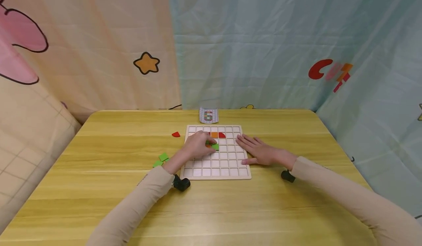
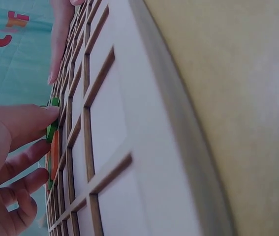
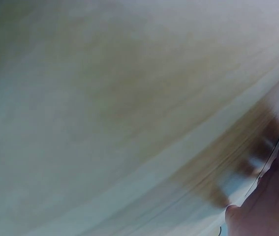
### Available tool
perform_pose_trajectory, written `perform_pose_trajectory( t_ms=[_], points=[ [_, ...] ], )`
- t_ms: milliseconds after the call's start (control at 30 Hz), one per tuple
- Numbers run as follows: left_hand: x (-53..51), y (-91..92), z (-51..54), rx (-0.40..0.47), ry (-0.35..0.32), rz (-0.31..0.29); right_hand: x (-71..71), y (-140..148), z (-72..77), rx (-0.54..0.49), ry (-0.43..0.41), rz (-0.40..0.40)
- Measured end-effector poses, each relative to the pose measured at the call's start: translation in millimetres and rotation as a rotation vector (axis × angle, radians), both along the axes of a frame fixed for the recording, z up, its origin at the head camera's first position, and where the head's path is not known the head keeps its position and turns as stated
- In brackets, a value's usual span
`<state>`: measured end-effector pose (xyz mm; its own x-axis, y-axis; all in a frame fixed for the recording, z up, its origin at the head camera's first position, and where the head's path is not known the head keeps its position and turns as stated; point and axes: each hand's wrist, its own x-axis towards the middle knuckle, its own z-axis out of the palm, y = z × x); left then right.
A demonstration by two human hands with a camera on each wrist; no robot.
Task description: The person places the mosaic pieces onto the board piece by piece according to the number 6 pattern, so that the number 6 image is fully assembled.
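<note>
A white gridded board (image 1: pixel 224 164) with raised wooden dividers lies on the table. Over its upper middle, my left hand (image 1: pixel 197 145) pinches a green square tile (image 1: pixel 215 146) between thumb and index finger. In the left wrist view this green tile (image 2: pixel 50 132) stands slightly proud of the grid, beside an orange tile (image 2: pixel 55 153). Behind the left hand sit an orange square tile (image 1: pixel 214 134) and a red rounded tile (image 1: pixel 222 135) in board cells; other tiles there are partly hidden. My right hand (image 1: pixel 258 150) rests on the board's right edge with straight fingers.
A small pattern card (image 1: pixel 208 116) with a coloured figure lies behind the board. A loose red piece (image 1: pixel 176 134) and several green tiles (image 1: pixel 163 157) lie left of it. Printed curtains (image 1: pixel 263 55) hang behind the wooden table (image 1: pixel 230 209).
</note>
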<state>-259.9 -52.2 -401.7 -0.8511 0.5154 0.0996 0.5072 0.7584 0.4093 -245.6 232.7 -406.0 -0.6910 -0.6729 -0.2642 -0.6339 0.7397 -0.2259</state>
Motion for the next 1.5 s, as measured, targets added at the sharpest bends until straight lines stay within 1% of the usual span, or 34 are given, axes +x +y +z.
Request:
perform_pose_trajectory(
  t_ms=[267,500,767,867,1067,1200,1300,1367,1500],
  points=[
    [0.7,-2.2,0.3,0.006,-0.043,-0.016,0.7,-1.7,1.0,0.001,-0.005,0.004],
    [0.4,-2.7,-0.3,0.004,-0.024,-0.034,1.0,-1.9,1.0,0.002,-0.007,0.002],
    [1.9,-6.2,2.6,0.046,-0.017,-0.027,1.4,-3.0,2.8,0.005,-0.01,0.001],
    [2.4,-9.3,5.2,0.064,-0.009,0.003,1.4,-3.1,2.6,0.001,-0.009,0.0],
    [-1.0,-20.5,12.9,0.103,-0.038,0.131,0.9,-1.8,2.1,-0.005,-0.008,0.003],
    [-4.2,-32.2,17.1,0.1,-0.014,0.2,0.1,-1.1,2.0,-0.007,0.001,0.004],
    [-5.4,-41.7,18.6,0.106,0.004,0.246,-0.2,-1.1,2.1,-0.01,0.005,0.005],
    [-5.4,-47.6,19.2,0.127,-0.004,0.276,-0.1,-1.0,2.4,-0.008,0.003,0.006],
    [-5.6,-59.1,18.5,0.157,-0.006,0.315,1.2,-1.5,3.3,-0.007,-0.008,0.01]
  ],
)
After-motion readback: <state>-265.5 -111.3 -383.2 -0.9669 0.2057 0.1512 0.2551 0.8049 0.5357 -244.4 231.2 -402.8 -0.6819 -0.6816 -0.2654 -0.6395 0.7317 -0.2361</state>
